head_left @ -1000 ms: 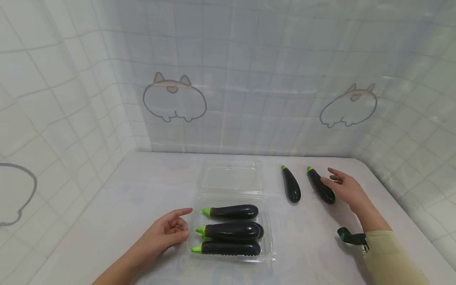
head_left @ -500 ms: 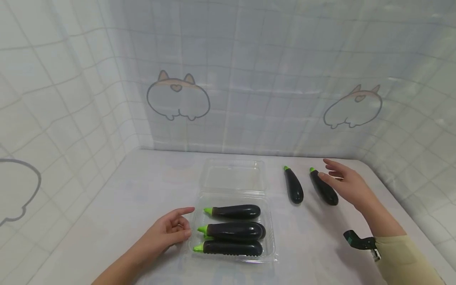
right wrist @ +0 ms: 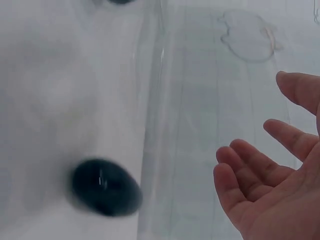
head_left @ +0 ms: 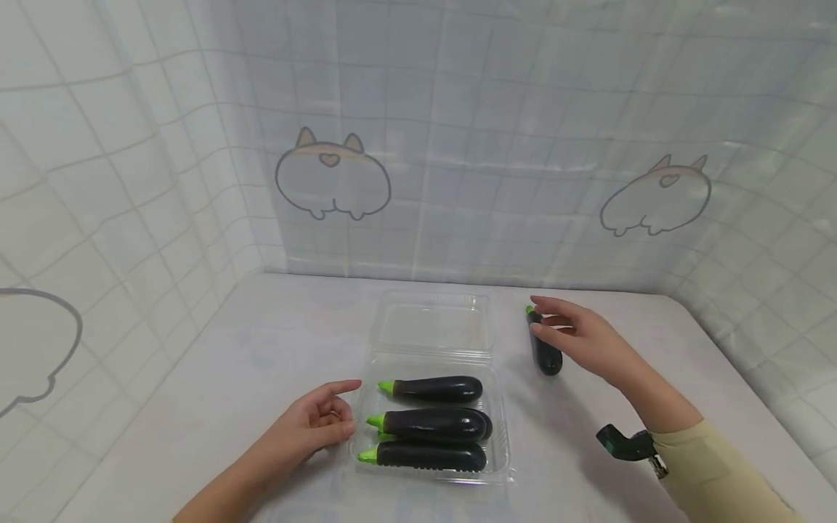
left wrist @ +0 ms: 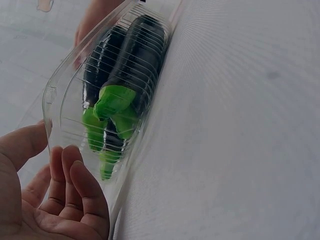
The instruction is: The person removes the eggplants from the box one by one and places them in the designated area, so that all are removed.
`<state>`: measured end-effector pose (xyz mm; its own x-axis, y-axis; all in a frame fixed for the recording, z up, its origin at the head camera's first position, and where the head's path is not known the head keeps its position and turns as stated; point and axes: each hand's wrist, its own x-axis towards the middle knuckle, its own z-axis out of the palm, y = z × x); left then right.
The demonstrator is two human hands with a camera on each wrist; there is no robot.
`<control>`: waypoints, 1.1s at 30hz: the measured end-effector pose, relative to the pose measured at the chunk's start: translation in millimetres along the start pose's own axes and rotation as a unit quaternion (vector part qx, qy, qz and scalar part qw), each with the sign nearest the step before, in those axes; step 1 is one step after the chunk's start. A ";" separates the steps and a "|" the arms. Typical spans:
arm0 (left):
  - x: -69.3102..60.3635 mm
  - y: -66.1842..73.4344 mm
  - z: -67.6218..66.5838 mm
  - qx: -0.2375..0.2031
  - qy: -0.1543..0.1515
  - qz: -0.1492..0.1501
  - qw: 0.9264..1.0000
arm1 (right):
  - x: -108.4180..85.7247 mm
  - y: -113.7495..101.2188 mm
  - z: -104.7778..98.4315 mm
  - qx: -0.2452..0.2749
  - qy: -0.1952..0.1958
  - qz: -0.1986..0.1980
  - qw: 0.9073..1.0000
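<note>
Several glossy dark eggplants (head_left: 439, 389) with bright green stems lie in a clear plastic clamshell box (head_left: 497, 407), its lid (head_left: 434, 327) laid back. My left hand (head_left: 310, 425) rests at the box's left rim, fingers loosely bent, fingertips touching the plastic (left wrist: 50, 102). To the right of the box, my right hand (head_left: 588, 341) hovers over another eggplant (head_left: 548, 356), covering part of it. In the right wrist view this hand (right wrist: 275, 185) has spread, relaxed fingers and holds nothing. A blurred eggplant (right wrist: 106, 187) lies below it; a dark end (right wrist: 120, 1) shows at the top edge.
The white table (head_left: 275, 349) meets a hanging white grid-patterned sheet (head_left: 445, 181) at the back, with more sheeting at both sides. A dark wrist device (head_left: 628, 444) sits at the right sleeve (head_left: 706, 465).
My right hand has moved left, from the outer loose eggplant to above the inner one. The outer eggplant no longer shows in the head view, where the hand covers its spot. The left hand stays put.
</note>
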<state>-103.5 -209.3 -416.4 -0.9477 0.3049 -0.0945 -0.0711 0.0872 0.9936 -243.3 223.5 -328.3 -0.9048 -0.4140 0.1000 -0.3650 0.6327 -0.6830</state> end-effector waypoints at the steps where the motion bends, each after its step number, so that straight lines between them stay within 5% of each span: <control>1: 0.0 0.1 0.2 -0.001 0.001 -0.003 1.000 | 1.5 -1.8 2.7 0.008 -0.005 -0.003 1.000; 33: 1.7 -2.4 -2.2 0.002 0.008 -0.015 1.000 | 6.3 -58.6 70.9 0.082 -0.167 -0.097 0.978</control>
<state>-105.6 -211.1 -418.7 -0.9500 0.2870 -0.1232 -0.0985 0.0990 0.9902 -212.0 137.4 -339.0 -0.6894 -0.7242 0.0161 -0.4584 0.4190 -0.7838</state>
